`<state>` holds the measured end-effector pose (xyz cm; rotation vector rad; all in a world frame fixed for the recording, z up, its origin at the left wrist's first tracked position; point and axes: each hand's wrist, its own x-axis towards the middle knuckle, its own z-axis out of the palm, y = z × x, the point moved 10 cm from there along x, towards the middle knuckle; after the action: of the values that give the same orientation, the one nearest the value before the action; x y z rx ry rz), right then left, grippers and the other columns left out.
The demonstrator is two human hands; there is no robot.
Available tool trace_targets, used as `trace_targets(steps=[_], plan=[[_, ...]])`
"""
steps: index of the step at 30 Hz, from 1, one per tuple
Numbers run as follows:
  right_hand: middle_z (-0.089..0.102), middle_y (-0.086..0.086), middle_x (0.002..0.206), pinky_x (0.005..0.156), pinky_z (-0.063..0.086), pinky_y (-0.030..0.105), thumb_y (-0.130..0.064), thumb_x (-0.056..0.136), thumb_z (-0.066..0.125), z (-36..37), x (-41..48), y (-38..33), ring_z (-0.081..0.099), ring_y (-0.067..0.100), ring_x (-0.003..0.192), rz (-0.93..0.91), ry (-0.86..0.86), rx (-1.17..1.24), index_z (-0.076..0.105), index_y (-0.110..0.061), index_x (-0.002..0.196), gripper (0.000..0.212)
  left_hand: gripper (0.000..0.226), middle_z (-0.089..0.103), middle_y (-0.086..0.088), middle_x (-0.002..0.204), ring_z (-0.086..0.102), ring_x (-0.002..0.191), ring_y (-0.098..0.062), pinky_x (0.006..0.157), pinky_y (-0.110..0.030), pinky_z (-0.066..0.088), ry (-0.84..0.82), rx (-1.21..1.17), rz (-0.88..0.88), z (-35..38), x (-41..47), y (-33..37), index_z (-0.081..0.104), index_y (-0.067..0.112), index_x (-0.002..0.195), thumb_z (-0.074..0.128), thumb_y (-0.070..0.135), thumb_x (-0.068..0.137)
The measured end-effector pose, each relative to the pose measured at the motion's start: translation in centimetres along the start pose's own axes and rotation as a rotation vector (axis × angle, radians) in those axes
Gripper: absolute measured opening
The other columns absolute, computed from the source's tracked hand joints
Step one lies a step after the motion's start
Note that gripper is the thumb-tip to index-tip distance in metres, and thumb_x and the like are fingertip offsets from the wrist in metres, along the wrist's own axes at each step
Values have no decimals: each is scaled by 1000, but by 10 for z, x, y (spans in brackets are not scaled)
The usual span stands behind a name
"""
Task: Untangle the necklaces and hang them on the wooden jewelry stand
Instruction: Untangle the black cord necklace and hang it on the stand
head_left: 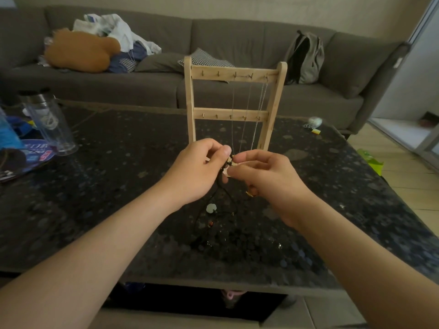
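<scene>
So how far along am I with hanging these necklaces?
Done: thin chains already hang from hooks on the right of the wooden stand.
In hand: your left hand and right hand pinch a knot in the black cord necklaces.
Left: those cords, with a pale pendant, trail onto the table, still tangled and not yet hung.

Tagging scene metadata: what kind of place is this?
Likely a home living room: a grey sofa with clothes and a backpack, behind a dark coffee table holding the wooden jewelry stand.
</scene>
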<state>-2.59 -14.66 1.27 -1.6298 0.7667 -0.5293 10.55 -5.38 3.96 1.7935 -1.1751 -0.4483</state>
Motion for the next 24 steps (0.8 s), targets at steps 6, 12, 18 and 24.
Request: trace_targets(steps=[6,12,18,24], plan=[[79,-9,82,61,50,15,-18,92,82,-5,-1,-14,64,-3,64,-170,108,-203,81,-27,90,9,23,80,3,99,77,98,-13,103,-49,60,-3,-120,-75,2,1,-10,74,27,114,52,34,113],[82,1,84,79,55,17,-15,100,73,-2,-2,-13,77,14,90,-99,53,-48,82,-17,96,10,27,77,-16,103,71,83,-20,95,-42,61,-68,-549,-249,16,0,-20,71,11,112,52,30,114],[82,-4,86,83,49,23,-22,97,78,-1,-5,-15,74,-1,80,-86,31,7,78,-21,109,12,26,79,-10,98,73,85,-19,94,-40,64,-115,-695,-299,22,0,-20,75,4,118,61,26,110],[75,2,68,60,49,23,-26,99,74,-17,-7,-27,64,14,55,-271,237,-196,79,-28,93,8,19,81,-14,113,80,96,-23,91,-41,67,-82,-640,-297,20,0,-22,75,7,122,63,10,108]])
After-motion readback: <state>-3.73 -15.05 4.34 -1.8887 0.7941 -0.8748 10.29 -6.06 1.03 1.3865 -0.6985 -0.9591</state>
